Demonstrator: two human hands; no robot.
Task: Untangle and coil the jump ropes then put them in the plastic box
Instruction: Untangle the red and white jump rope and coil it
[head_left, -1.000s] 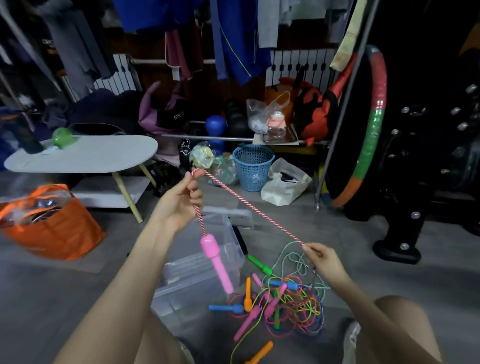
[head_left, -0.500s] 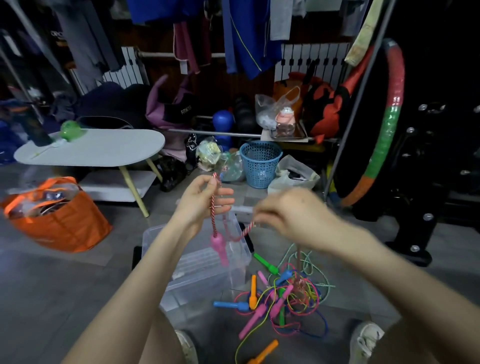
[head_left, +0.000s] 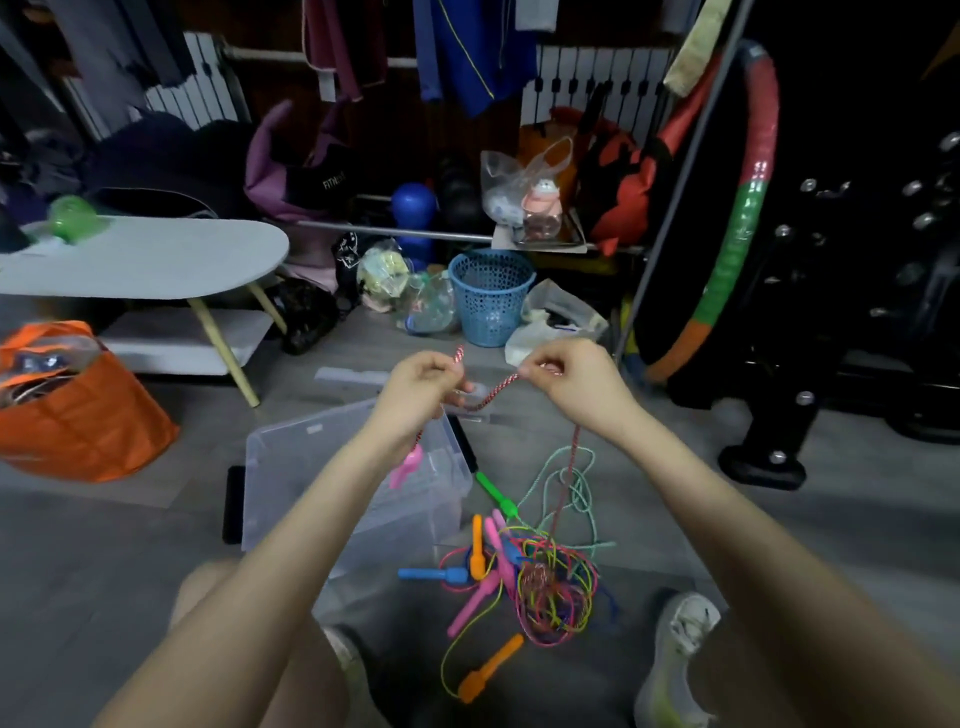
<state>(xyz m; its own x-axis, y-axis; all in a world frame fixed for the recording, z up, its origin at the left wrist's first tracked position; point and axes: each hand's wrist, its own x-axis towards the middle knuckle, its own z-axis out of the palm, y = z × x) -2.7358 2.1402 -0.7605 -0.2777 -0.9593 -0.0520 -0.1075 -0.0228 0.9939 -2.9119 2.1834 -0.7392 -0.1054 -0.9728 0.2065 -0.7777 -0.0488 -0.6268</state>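
Fingers (head_left: 537, 365) on your left hand (head_left: 422, 385) and right hand (head_left: 574, 375) pinch the striped rope (head_left: 493, 393) mid-coil; next loop probably needs slack from the tangle (head_left: 553, 590).

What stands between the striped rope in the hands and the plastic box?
Nothing visible covers the plastic box, open below the left hand. But the striped rope runs from the right hand down into the tangle of ropes on the floor, so it is not free yet.

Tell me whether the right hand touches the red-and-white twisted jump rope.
Touching. The head view shows the right hand pinching the red-and-white twisted jump rope, with no visible gap.
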